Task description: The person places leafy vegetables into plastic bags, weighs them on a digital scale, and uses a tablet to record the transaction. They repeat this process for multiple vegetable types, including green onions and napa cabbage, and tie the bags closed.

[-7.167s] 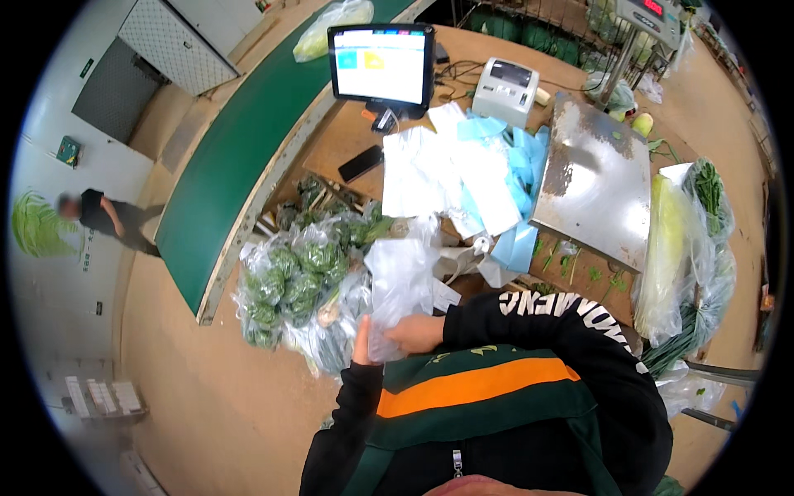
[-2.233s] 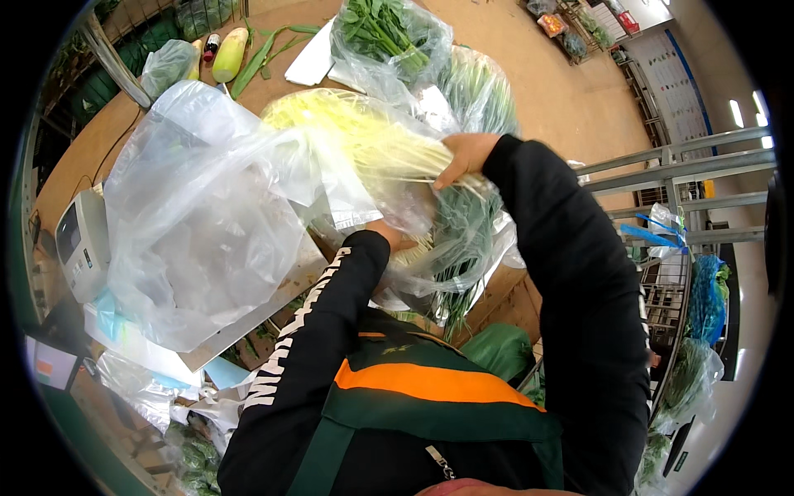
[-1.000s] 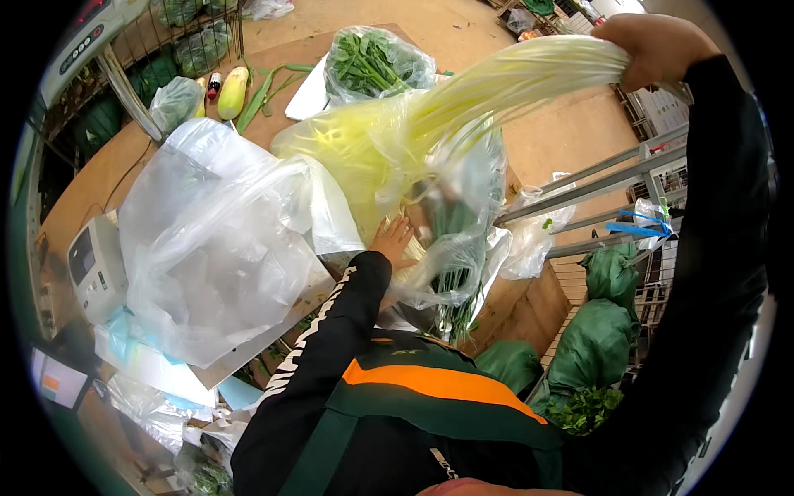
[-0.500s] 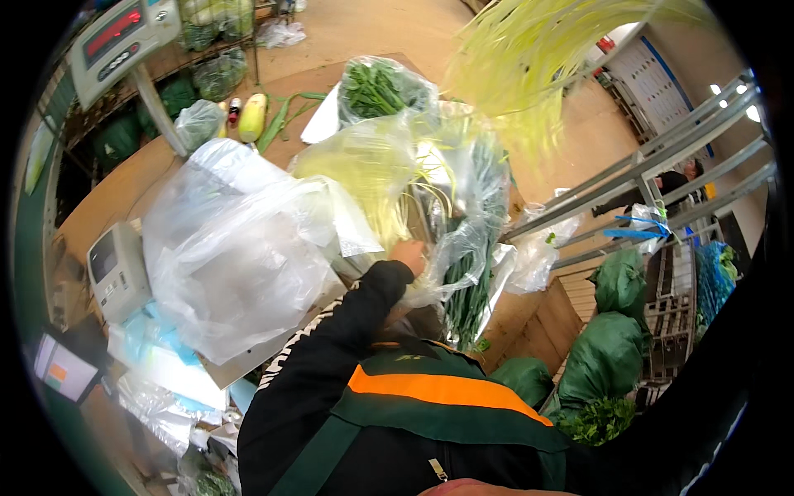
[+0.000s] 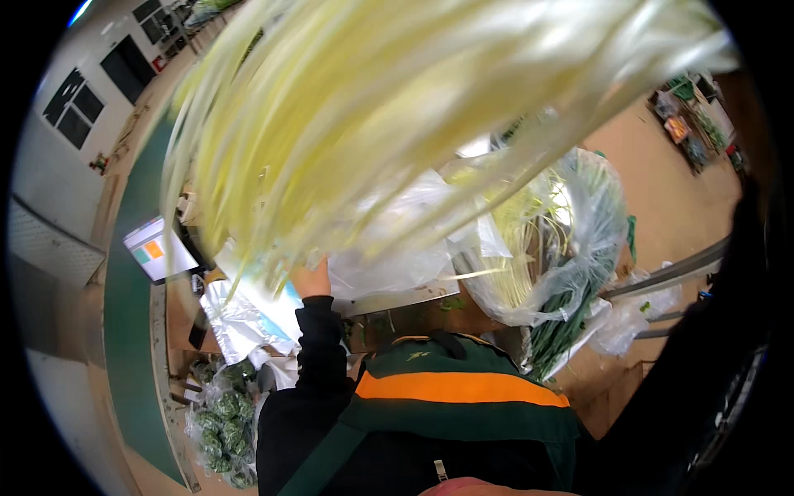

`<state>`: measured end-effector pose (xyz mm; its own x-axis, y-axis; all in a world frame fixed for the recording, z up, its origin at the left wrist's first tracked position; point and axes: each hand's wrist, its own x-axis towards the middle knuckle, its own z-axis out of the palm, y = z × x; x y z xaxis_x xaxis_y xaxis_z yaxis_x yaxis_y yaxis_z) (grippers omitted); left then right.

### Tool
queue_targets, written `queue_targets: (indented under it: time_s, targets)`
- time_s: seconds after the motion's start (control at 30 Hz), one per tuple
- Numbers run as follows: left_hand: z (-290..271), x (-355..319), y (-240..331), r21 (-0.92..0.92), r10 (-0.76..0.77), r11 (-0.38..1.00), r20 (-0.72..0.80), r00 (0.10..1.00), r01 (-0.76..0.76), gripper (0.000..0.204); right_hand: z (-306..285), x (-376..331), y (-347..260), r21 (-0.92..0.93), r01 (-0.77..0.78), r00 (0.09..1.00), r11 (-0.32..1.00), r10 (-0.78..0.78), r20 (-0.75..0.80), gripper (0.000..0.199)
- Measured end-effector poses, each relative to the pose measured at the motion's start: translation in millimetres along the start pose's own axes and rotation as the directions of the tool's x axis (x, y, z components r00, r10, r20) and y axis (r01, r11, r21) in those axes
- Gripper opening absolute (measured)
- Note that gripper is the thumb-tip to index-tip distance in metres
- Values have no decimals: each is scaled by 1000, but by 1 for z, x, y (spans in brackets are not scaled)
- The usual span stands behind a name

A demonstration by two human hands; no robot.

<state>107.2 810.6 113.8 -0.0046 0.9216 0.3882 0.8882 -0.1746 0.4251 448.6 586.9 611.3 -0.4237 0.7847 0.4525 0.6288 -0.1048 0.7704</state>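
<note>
Bundle of pale yellow-green stalks [image 5: 397, 124] fills the upper half of the head view, blurred, sweeping from upper right down to the left, close to the camera. Right hand: out of view past the top right; only a dark sleeve [image 5: 728, 347] runs up the right edge, so its grip cannot be told. Left hand [image 5: 311, 281] is raised on a black sleeve at centre left, fingers at the lower edge of a clear plastic bag [image 5: 389, 248]; it appears to pinch the bag's film, though the tips are half hidden behind the stalks. The bag hangs just under the stalks, above the near edge of the worktop [image 5: 397, 298]. To the right, a second clear bag [image 5: 562, 248] holds long green and yellow stalks standing at the worktop's right end. At the left end of the worktop stands a small screen [image 5: 157, 248] with coloured blocks, and beside it lies crumpled clear wrap [image 5: 240, 318]. Below that, near the left lower edge, sit bagged dark green bunches [image 5: 219, 422]. A green strip [image 5: 124, 331] curves along the left
</note>
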Motion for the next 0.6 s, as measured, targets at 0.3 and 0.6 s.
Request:
queue_targets:
  time_s: [0.3, 0.6]
  targets:
    - [-37, 43, 40, -735, 280, 677, 311, 908, 43, 50, 171, 12, -306, 946, 302, 932, 117, 171, -319, 30]
    - [-124, -2, -49, -868, -95, 310, 377, 922, 387, 52, 371, 29, -495, 974, -217, 910, 71, 377, 175, 38]
